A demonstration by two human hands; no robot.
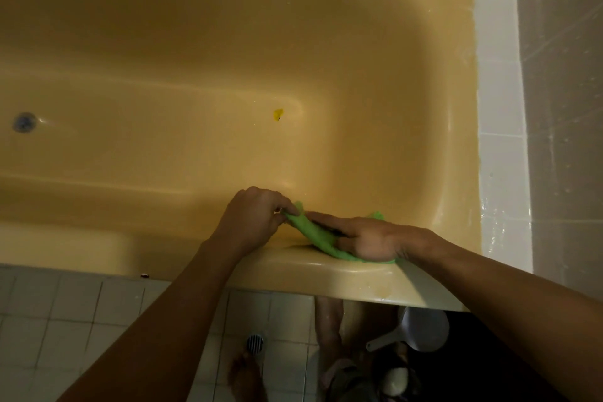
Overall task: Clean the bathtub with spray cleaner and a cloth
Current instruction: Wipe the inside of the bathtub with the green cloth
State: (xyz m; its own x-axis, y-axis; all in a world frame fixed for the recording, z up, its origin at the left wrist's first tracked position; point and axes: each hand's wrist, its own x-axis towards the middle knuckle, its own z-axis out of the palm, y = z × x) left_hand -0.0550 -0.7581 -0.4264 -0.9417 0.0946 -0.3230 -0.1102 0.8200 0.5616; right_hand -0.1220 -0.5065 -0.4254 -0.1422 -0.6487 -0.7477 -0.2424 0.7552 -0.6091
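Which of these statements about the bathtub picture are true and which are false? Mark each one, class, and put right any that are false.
1. The green cloth lies on the near rim of the bathtub. True.
2. The left hand holds a spray bottle. False: it pinches one end of the cloth, and no spray bottle is in view.
3. The right hand presses on the cloth with its fingers stretched out. True.
4. The drain sits at the right end of the tub. False: it is at the left end.
5. The yellow spot is on the rim beside the cloth. False: it is on the tub floor, apart from the cloth.
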